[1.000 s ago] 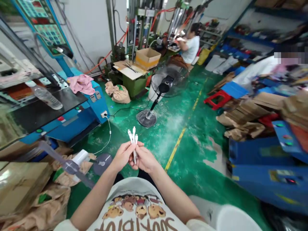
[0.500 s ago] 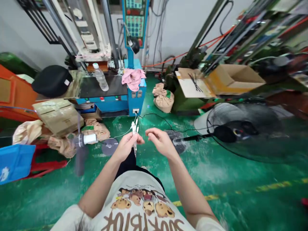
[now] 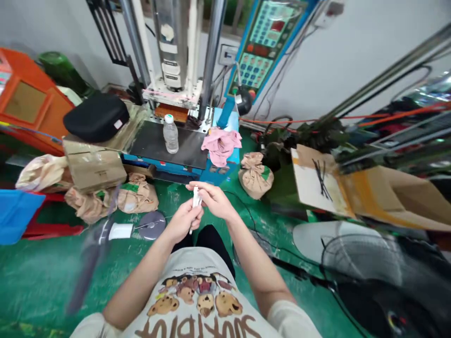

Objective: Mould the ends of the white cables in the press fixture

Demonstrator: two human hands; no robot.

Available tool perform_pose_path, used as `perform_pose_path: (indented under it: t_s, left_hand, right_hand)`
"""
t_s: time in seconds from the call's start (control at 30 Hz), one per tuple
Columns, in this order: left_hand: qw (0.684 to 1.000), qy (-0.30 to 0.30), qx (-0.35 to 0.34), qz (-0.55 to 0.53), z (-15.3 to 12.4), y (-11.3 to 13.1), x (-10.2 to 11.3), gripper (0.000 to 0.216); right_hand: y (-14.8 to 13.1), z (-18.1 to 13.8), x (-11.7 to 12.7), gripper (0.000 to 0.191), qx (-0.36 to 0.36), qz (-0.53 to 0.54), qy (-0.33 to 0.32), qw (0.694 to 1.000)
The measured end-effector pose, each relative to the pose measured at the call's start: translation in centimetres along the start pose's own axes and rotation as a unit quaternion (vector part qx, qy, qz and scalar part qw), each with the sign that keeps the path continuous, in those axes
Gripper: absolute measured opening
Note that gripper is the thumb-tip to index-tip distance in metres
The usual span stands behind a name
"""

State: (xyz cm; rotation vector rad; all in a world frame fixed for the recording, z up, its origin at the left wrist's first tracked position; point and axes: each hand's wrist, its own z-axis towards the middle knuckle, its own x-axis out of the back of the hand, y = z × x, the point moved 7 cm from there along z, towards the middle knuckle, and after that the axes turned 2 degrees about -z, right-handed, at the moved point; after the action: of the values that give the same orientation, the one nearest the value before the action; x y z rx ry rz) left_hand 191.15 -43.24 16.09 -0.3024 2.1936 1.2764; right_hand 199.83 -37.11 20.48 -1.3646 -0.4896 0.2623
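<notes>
My left hand [image 3: 185,218] is closed round a small bundle of slender white cable pieces [image 3: 196,197], held upright in front of my body. Their lower tips poke out below the fist. Against the upper end of the bundle rests my right hand [image 3: 216,201], its thumb and fingers bent about the white tips. The fingers partly cover the pieces, so their exact shape is hard to make out. Beyond my hands stands a blue machine with a dark bench [image 3: 151,141]; a clear bottle [image 3: 171,136] and a pink cloth [image 3: 222,144] lie on it.
Tied brown sacks [image 3: 256,178] stand on the green floor. A carton with a black cushion [image 3: 97,117] is at the left, near a small fan [image 3: 95,249]. At the right are an open cardboard box [image 3: 394,192], a large floor fan [image 3: 362,263] and a trailing black cord [image 3: 250,218].
My right hand has come left from beside the bundle onto its upper end. The left hand keeps its hold. My view has turned left, bringing the machine more to the middle.
</notes>
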Motion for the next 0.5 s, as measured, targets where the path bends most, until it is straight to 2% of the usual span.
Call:
perform_pose_path:
  t_s: [0.07,0.13,0.2,0.27,0.33,0.37,0.43,0.5]
  left_hand:
    - [0.998,0.056,-0.019,-0.028,1.1,0.8,1.8,0.044]
    - [0.991,0.116,-0.044,-0.056,1.7,1.5,3.8,0.046]
    - [0.980,0.168,-0.069,-0.081,1.9,2.3,5.6,0.047]
    - [0.971,0.200,-0.085,-0.101,1.9,3.1,6.8,0.050]
    - [0.965,0.217,-0.093,-0.116,2.2,3.9,7.4,0.053]
    - [0.963,0.223,-0.095,-0.121,2.4,4.3,7.7,0.055]
    - [0.959,0.233,-0.099,-0.126,3.1,5.0,8.1,0.059]
    - [0.960,0.235,-0.097,-0.115,4.1,5.6,8.5,0.063]
  right_hand:
    - [3.7,3.9,0.0,0.048,-0.009,0.044,-0.005,0.999]
    - [8.0,8.9,0.8,0.063,-0.046,0.029,0.042,0.998]
    - [11.5,14.4,1.6,0.086,-0.087,-0.034,0.101,0.991]
    - [13.4,20.1,1.7,0.108,-0.083,-0.079,0.125,0.985]
    - [14.2,24.9,0.9,0.123,-0.052,-0.088,0.113,0.988]
    - [14.3,26.8,0.4,0.125,-0.038,-0.086,0.098,0.991]
    - [14.5,28.9,-0.2,0.114,-0.025,-0.083,0.074,0.993]
    - [14.4,28.5,0.4,0.095,-0.017,-0.089,0.064,0.994]
